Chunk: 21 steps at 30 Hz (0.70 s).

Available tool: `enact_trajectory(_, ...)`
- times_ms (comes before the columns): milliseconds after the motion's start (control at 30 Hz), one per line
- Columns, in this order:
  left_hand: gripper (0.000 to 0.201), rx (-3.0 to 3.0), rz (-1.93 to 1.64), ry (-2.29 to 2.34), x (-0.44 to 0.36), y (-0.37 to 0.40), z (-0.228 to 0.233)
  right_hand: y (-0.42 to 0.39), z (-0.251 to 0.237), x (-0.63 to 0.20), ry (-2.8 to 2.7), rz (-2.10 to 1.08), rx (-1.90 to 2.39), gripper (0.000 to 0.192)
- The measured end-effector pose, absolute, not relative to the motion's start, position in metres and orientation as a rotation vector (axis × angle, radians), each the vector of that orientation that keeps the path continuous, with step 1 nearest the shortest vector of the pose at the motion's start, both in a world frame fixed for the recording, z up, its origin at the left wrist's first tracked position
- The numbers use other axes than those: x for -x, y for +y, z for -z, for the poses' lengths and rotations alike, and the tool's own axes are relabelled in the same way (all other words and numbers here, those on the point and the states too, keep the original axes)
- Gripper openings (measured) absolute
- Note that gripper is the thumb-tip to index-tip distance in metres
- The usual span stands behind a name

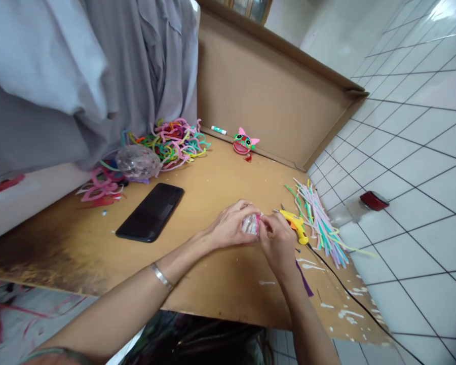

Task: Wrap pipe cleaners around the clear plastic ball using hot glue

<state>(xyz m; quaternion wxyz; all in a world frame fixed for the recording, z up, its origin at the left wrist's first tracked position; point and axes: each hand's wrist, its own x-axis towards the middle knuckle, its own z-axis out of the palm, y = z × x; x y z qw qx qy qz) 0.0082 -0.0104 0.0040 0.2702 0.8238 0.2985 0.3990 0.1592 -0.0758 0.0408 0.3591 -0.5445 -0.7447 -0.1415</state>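
While both hands meet near the worktop's right edge, the left hand (230, 226) and right hand (277, 239) each keep a closed grip on a small fuzzy pink-and-white piece (251, 223) pinched between them. The yellow glue gun (294, 223) lies just beside the right hand, next to straight pastel pipe cleaners (319, 223). A flat black phone (151, 212) rests on the brown cardboard worktop (213, 182).

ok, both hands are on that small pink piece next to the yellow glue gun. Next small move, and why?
Probably keep the left hand pinching the small pink-and-clear craft piece while the right hand reaches for the yellow glue gun. Both hands close on the piece above the brown cardboard work surface, and the gun lies right beside the right hand's fingers.
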Motion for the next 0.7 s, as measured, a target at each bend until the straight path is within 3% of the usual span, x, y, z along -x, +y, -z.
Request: enact_trajectory(700, 0.056, -2.185, -1.092, 0.793, -0.0079, -0.0092, -0.0033, -0.0737, -0.0427, -0.1632, -1.987, 0.495, 1.449, 0.015)
